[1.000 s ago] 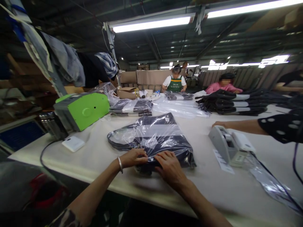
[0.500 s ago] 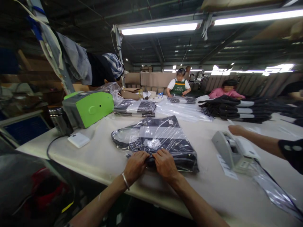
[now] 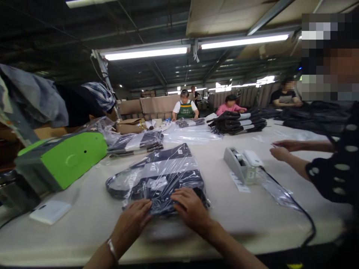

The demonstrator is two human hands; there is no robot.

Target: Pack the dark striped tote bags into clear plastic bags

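A folded navy and white striped bag in a clear plastic sleeve [image 3: 161, 175] lies on the pale table [image 3: 84, 224] right in front of me. My left hand [image 3: 131, 222] rests on the sleeve's near left corner, fingers curled over the plastic edge. My right hand [image 3: 190, 209] presses flat on the near right part of the sleeve, fingers spread. A bag strap loops out inside the plastic to the left.
A green and grey machine [image 3: 60, 160] and a white pad [image 3: 50, 211] sit at the left. A grey tape dispenser [image 3: 242, 164] with a cable stands at the right, beside a co-worker's hands [image 3: 280, 149]. More packed bags [image 3: 137, 142] and a dark stack [image 3: 238, 123] lie farther back.
My hands have slid apart along the sleeve's near edge. The view swung right, so the machine and dispenser sit further left. The co-worker's hands moved off the dispenser.
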